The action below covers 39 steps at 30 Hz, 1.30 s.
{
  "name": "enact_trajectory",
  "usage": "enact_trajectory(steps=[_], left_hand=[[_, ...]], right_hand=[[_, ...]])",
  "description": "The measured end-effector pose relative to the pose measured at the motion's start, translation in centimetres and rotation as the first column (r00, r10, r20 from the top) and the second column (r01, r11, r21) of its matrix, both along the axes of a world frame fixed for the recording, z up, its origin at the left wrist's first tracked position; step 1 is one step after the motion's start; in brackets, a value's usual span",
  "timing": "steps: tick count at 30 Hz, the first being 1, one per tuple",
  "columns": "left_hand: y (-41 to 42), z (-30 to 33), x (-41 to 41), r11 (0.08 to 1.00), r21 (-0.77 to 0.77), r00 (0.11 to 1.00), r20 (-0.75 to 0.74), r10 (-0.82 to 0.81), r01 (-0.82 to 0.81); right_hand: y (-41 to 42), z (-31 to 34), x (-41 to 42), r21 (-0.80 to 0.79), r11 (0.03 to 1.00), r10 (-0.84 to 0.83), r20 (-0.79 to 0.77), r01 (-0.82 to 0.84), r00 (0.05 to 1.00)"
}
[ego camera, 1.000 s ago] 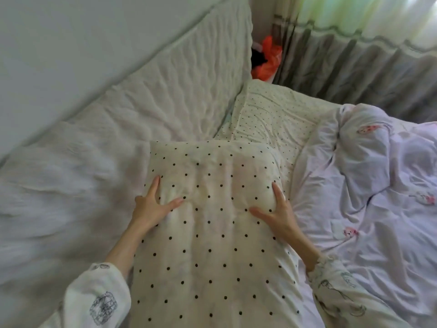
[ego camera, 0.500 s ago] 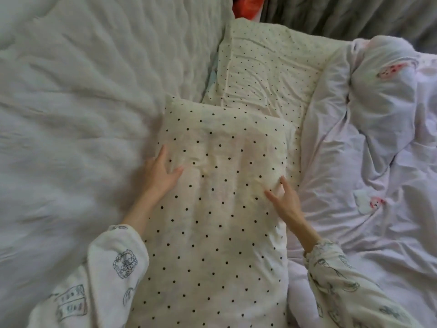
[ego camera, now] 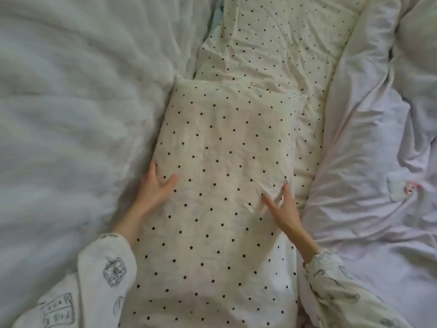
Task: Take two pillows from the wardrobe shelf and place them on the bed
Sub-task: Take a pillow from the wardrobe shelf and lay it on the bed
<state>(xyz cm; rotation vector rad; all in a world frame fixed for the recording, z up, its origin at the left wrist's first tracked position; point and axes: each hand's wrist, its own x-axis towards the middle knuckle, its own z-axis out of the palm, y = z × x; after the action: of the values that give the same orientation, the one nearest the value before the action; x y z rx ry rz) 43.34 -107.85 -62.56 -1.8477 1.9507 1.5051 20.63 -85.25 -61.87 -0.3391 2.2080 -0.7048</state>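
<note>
Near pillow (ego camera: 224,176) lies flat on the bed, its far edge overlapping the second dotted pillow (ego camera: 279,46) further up; rumpled duvet (ego camera: 369,162) to the right, quilted cover (ego camera: 71,102) to the left. Both pillows look placed, so I judge the task nearly done, only letting go or final straightening left. My left hand (ego camera: 155,188) presses its left edge, fingers spread, gripping nothing. My right hand (ego camera: 285,209) lies flat on its right edge, fingers loosely apart.
</note>
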Motion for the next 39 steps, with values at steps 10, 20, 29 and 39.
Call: enact_trajectory(steps=[10,20,29,39], left_hand=[[-0.7,5.0,-5.2,0.946,-0.324,0.999,-0.047,-0.001,-0.014],[-5.7,9.2,-5.8,0.839,-0.525,0.983,0.173,-0.055,0.139],[-3.9,7.8,-3.8,0.863,-0.504,0.990,0.097,0.103,-0.041],[-1.1,4.2,0.8,0.970,-0.236,0.971,0.238,-0.006,0.064]], right_hand=[[-2.7,-1.2,-2.2,-0.078,0.922,-0.351,0.251,0.380,0.902],[-7.2,0.5,0.1,-0.066,0.936,-0.327,0.201,0.346,0.923],[-6.4,0.8,-1.0,-0.089,0.947,-0.299,0.112,0.310,0.948],[-3.3,0.3,1.6,-0.031,0.988,-0.145,0.115,0.149,0.983]])
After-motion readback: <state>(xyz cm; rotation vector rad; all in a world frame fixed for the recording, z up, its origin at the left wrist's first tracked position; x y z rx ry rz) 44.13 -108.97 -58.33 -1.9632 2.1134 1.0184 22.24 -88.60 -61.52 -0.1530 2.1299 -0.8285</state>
